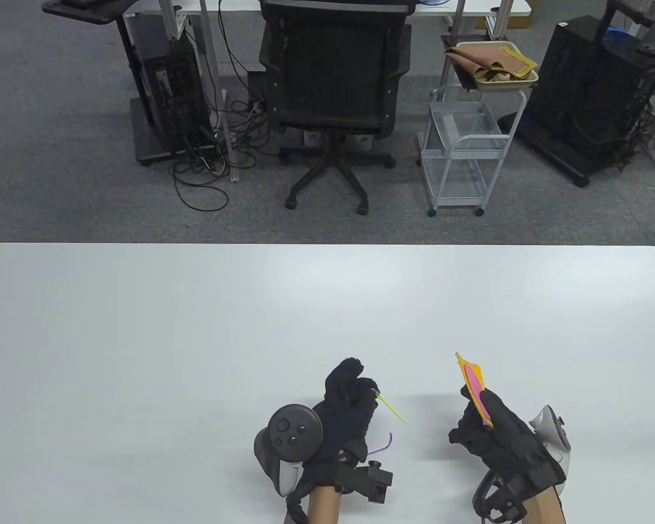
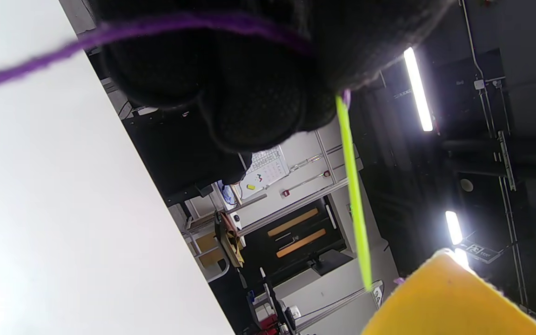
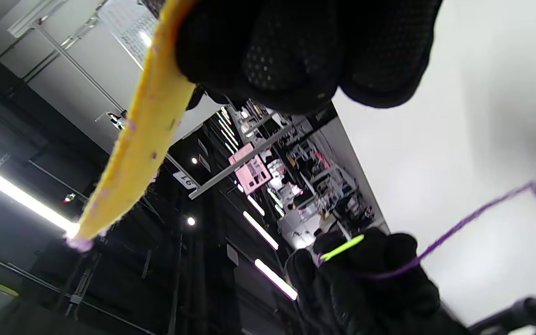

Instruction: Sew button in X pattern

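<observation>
**Table view: needle and cloth held apart above the table**

The white table [image 1: 142, 327] filled the lower half of the table view, and everything else is placed against it. Beyond its far edge stood a black office chair [image 1: 333, 82], with a white wire cart [image 1: 464, 158] to the chair's right carrying a tray of brown cloth [image 1: 494, 64].

Near the table's front edge, a little left of its middle, the left hand [image 1: 345, 406] was raised above the surface with its fingers curled tight. It pinched the blunt end of a yellow-green needle [image 1: 391, 410], whose tip pointed toward the other hand. A purple thread [image 1: 381, 445] hung from that hand and curled just above the table; in the left wrist view the thread [image 2: 110, 32] ran across the gloved fingers [image 2: 254, 107] and the needle [image 2: 354, 195] slanted down from them.

To the right, also near the table's front edge, the right hand [image 1: 491, 431] gripped a small piece of yellow cloth [image 1: 475, 387] with a pink patch, holding it on edge so it stood upright clear of the table. The needle tip and the cloth were apart. The right wrist view showed the cloth [image 3: 142, 130] clamped under the fingertips [image 3: 291, 56]. No button could be made out on the cloth in any view.
</observation>
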Demonstrator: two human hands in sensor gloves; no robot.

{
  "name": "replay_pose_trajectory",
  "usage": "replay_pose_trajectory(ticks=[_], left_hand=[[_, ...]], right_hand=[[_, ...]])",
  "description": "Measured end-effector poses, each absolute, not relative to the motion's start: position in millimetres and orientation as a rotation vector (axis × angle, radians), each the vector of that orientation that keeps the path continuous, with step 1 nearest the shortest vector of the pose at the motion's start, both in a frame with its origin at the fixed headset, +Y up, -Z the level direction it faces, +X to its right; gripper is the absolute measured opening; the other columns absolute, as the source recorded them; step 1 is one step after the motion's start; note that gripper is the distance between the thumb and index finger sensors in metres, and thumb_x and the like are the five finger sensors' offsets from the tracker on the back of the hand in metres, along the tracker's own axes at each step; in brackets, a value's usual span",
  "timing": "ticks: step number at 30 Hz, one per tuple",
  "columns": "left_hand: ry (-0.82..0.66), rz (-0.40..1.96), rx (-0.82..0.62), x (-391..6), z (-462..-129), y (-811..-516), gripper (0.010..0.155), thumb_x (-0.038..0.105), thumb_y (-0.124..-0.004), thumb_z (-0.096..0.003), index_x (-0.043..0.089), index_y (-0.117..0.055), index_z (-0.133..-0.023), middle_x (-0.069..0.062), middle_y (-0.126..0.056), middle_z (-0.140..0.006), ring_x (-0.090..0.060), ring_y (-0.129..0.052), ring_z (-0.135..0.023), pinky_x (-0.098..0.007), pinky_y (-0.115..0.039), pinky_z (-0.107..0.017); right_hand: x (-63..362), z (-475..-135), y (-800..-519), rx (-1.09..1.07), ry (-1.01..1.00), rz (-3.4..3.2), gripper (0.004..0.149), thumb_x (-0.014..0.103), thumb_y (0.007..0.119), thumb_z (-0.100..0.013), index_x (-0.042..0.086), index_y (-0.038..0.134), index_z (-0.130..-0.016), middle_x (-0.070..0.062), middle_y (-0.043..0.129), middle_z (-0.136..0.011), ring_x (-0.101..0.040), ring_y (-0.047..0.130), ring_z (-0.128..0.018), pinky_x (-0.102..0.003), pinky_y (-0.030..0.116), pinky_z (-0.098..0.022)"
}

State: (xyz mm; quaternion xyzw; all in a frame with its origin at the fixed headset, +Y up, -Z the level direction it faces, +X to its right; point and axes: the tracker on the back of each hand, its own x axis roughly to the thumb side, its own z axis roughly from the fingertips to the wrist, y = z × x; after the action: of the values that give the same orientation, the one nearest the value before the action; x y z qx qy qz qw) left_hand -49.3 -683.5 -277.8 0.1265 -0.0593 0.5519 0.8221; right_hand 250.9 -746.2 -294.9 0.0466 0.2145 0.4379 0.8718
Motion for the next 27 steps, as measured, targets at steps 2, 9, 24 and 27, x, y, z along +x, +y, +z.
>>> replay_pose_trajectory(ticks=[2,9,24,27], left_hand=[[-0.138,1.183,0.268,-50.4,-276.5,-683.4,0.058,0.028,-0.078,-0.0494,0.025,-0.060,-0.104,0.001,-0.093,-0.080,-0.015,-0.104,-0.055,-0.046,-0.088,-0.046],[-0.163,1.295,0.279,-44.4,-274.4,-688.4,0.047,0.025,-0.072,-0.0515,0.021,-0.071,-0.098,-0.002,-0.085,-0.085,-0.008,-0.103,-0.053,-0.040,-0.091,-0.046],[-0.187,1.511,0.224,-21.2,-274.1,-703.6,0.036,0.025,-0.070,-0.0526,0.032,-0.076,-0.088,0.002,-0.078,-0.089,-0.005,-0.106,-0.066,-0.033,-0.094,-0.053],[-0.184,1.527,0.208,-18.0,-274.2,-706.4,0.036,0.024,-0.070,-0.0526,0.032,-0.075,-0.087,0.002,-0.077,-0.090,-0.005,-0.105,-0.068,-0.033,-0.094,-0.054]], right_hand=[[244.1,-295.3,-749.6,0.110,0.488,0.849,0.045,0.036,0.047,-0.060,0.015,0.048,-0.099,0.004,0.084,-0.061,-0.010,0.085,-0.053,-0.042,0.076,-0.058],[226.4,-292.5,-760.2,0.159,0.599,0.683,0.045,0.036,0.046,-0.060,0.014,0.048,-0.099,0.004,0.083,-0.061,-0.010,0.084,-0.053,-0.042,0.075,-0.059],[204.2,-284.2,-761.6,0.229,0.713,0.588,0.045,0.036,0.046,-0.060,0.015,0.048,-0.099,0.004,0.083,-0.062,-0.011,0.084,-0.054,-0.042,0.075,-0.060],[203.9,-283.6,-760.8,0.225,0.717,0.590,0.045,0.036,0.046,-0.060,0.015,0.048,-0.099,0.004,0.083,-0.062,-0.011,0.084,-0.054,-0.042,0.075,-0.060]])
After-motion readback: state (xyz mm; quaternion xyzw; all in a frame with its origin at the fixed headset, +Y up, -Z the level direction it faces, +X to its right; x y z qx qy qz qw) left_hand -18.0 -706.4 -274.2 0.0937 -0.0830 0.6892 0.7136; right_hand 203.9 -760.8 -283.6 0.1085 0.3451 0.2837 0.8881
